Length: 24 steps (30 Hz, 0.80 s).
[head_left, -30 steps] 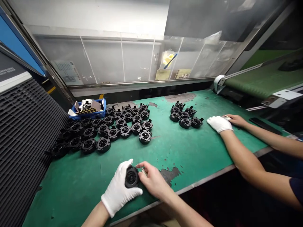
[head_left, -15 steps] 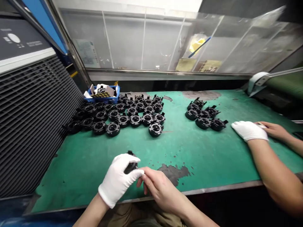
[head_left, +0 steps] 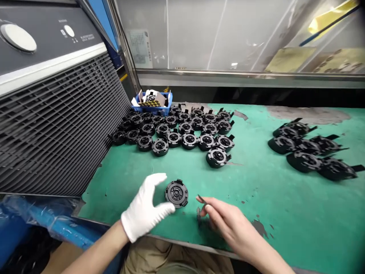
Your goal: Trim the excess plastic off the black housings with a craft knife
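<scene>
Green workbench mat [head_left: 256,182]; hands apart, either side of a round black plastic part [head_left: 176,193].
Gloved left hand [head_left: 144,207] spread open just beside the part, not clearly touching it; bare right hand [head_left: 230,222] pinches a thin dark tool [head_left: 201,199], too small to name; more black parts [head_left: 173,139] lie clustered beyond; blue plastic crate [head_left: 154,109] holds cardboard and a sheet of small gold dots [head_left: 148,103].

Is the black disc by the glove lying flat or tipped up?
Flat: the disc lies face up on the green mat, its round face fully showing.
</scene>
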Tool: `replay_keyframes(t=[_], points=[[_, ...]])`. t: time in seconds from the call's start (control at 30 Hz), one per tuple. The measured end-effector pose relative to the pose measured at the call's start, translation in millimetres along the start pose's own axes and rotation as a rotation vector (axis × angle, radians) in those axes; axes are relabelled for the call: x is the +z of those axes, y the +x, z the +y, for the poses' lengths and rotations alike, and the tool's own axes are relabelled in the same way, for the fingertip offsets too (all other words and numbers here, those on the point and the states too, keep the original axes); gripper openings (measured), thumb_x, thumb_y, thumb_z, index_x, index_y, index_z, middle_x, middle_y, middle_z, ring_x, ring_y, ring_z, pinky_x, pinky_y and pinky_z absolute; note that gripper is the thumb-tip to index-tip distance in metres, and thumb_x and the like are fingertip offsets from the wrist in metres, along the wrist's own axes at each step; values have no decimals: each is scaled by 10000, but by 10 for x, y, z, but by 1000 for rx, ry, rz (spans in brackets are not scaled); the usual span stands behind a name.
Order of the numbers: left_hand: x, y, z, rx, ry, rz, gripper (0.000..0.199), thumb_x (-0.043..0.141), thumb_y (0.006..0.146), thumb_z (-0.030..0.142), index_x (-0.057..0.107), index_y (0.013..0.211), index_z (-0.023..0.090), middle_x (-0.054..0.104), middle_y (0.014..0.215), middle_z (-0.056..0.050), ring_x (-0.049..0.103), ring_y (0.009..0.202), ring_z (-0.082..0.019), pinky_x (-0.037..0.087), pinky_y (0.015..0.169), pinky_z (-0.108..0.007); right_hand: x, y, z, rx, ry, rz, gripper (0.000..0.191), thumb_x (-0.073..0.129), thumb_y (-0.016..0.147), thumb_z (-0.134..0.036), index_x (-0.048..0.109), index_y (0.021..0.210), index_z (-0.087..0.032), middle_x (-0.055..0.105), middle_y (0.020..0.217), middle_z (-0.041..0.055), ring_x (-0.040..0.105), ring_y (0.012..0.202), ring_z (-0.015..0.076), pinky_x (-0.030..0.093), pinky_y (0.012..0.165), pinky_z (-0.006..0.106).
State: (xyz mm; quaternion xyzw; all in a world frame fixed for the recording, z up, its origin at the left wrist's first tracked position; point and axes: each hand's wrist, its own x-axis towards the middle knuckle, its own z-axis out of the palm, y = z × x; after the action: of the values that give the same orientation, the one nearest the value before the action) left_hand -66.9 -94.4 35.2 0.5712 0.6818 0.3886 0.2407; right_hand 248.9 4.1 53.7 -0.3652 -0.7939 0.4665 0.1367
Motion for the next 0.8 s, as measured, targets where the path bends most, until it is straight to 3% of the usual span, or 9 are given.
replay_keyframes(t=[0.03,0.07,0.17,0.33,0.47,0.6,0.8], points=[[124,-13,-5,36,45,-60,1086,1008,731,669,574,1617,216,650,1609,-213,682,1462,-429,574,1265,-607,-61,47,45,8,-49,31,514,445,1181,-594,771,1398,-261,844,1153,85,798,1020,220,637,968,344],[241,-1,-3,63,82,-101,1218,1073,615,660,563,1622,204,644,1605,-231,651,1496,-469,559,1280,-638,-113,94,77,4,-91,56,518,452,1177,-595,781,1391,-257,841,1193,96,801,1068,229,637,992,353],[462,201,12,50,117,-206,1076,1089,668,526,602,1573,207,682,1561,-205,650,1508,-447,513,1333,-632,-226,200,120,-49,-161,61,485,439,1191,-541,777,1416,-276,818,1216,88,793,1094,215,636,1003,344],[496,739,11,177,-11,-466,1100,1049,709,655,579,1598,207,655,1626,-202,639,1529,-441,487,1353,-615,-338,238,197,-180,-284,115,363,503,1190,-414,732,1425,-258,774,1083,69,771,925,194,647,838,321],[532,931,48,309,-23,-522,1022,1006,686,776,665,1467,211,727,1508,-199,709,1415,-466,573,1233,-605,-373,218,269,-289,-403,141,298,561,1175,-296,669,1447,-244,754,1089,56,773,949,186,631,831,301],[569,966,105,353,-92,-564,826,969,741,786,718,1304,235,811,1236,-103,810,1141,-371,632,1024,-466,-344,254,291,-354,-500,115,294,584,1168,-246,617,1460,-229,748,1124,53,764,906,162,605,787,278],[576,965,102,378,-102,-520,847,999,732,748,709,1338,232,821,1227,-90,809,1144,-356,601,1027,-439,-346,467,273,-499,-652,144,247,602,1152,-190,611,1399,-190,751,998,27,696,807,169,544,719,299]])
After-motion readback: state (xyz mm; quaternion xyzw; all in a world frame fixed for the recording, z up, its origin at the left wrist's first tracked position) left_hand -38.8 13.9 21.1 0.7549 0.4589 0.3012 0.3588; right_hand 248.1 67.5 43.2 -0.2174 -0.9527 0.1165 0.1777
